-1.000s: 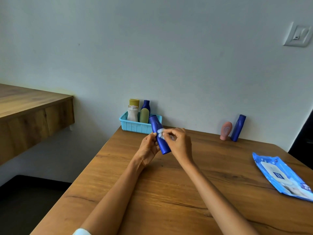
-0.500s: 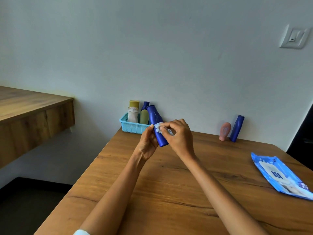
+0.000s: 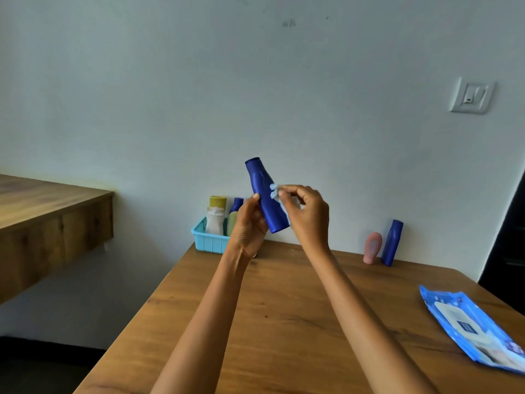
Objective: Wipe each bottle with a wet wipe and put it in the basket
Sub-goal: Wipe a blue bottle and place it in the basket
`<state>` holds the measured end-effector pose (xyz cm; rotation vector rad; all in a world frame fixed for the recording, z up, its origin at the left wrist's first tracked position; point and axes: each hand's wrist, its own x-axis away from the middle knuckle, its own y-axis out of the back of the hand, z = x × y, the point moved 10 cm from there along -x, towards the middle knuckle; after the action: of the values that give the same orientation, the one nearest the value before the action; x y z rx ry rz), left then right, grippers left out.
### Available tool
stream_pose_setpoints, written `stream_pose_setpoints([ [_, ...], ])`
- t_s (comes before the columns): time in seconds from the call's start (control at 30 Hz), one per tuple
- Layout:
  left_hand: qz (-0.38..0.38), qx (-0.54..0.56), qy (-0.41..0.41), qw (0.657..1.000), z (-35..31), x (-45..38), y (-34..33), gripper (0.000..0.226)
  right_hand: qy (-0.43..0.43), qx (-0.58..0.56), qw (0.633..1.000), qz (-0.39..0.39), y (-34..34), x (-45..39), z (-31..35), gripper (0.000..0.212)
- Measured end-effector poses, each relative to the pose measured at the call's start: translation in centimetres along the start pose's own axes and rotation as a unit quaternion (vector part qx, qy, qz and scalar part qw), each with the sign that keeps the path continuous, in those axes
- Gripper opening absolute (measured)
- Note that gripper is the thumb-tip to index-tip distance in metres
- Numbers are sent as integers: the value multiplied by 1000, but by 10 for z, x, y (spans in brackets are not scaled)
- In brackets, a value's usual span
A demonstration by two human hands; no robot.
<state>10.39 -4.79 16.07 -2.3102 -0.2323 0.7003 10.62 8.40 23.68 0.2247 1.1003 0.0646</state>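
1. Blue bottle (image 3: 266,200) held up in the air above the wooden table (image 3: 284,322), tilted with its cap end up and to the left, seen from the head view.
2. Gripped low on its body by the left hand (image 3: 250,223), thumb laid along the near side, fingers wrapped behind.
3. Touched at mid-body by a small bunched wet wipe (image 3: 275,191), pinched between the thumb and fingertips of the right hand (image 3: 305,214).
4. Carried a faint pale mark on its front; too blurred to read as any brand.
5. Stood at the far left corner of the table against the wall: a light blue basket (image 3: 208,241) holding a white bottle (image 3: 215,223) and a pale green bottle (image 3: 232,226), with a mustard-capped bottle (image 3: 218,201) and a dark blue bottle (image 3: 236,204) behind them.
6. Stood further right by the wall, just beside each other: a pink bottle (image 3: 372,248) and another blue bottle (image 3: 392,242).
7. Lay flat near the right table edge: a blue wipes pack (image 3: 477,334) with a white flap and a small dark label, lettering not legible.
8. Fixed high on the wall at right: a white switch (image 3: 470,98).
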Motion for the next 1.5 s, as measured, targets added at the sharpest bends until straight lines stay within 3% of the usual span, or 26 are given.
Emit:
stream_pose_setpoints([
  [0.13, 51, 31, 18, 998, 9, -9, -2, 67, 74, 26, 996, 41, -6, 19, 11, 39],
  [0.23, 78, 40, 32, 996, 20, -11, 0, 80, 117, 72, 989, 62, -9, 38, 7, 38],
  [0.4, 62, 15, 18, 998, 25, -12, 7, 70, 80, 111, 991, 8, -3, 23, -9, 26],
  [0.5, 59, 5, 3, 998, 22, -12, 7, 57, 88, 116, 989, -2, -8, 13, 1, 31],
  [0.73, 65, -22, -17, 997, 14, -14, 13, 64, 127, 177, 976, 11, -14, 30, 2, 22],
  [0.9, 80, -65, 3, 995, 22, -10, 4, 49, 99, 132, 986, -22, -8, -9, 6, 18],
  [1.07, 79, -53, -12, 995, 15, -12, -1, 36, 151, 94, 984, 30, -24, 0, 31, 23],
  [1.13, 70, -30, -8, 997, 16, -10, 4, 14, 139, 76, 986, 43, -26, 15, 22, 28],
  [1.23, 46, -35, -1, 998, 22, -10, 14, 30, 107, 57, 991, 59, -25, 21, 7, 30],
  [1.3, 41, -54, -5, 998, 20, -10, 10, 12, 109, 69, 990, 65, -25, 13, 7, 27],
  [1.4, 60, -83, 4, 995, 22, -15, 5, 47, 107, 77, 990, 51, -23, -16, 14, 22],
  [1.5, 71, -93, 16, 993, 24, -16, -3, 67, 97, 82, 991, 46, -24, -49, 19, 21],
])
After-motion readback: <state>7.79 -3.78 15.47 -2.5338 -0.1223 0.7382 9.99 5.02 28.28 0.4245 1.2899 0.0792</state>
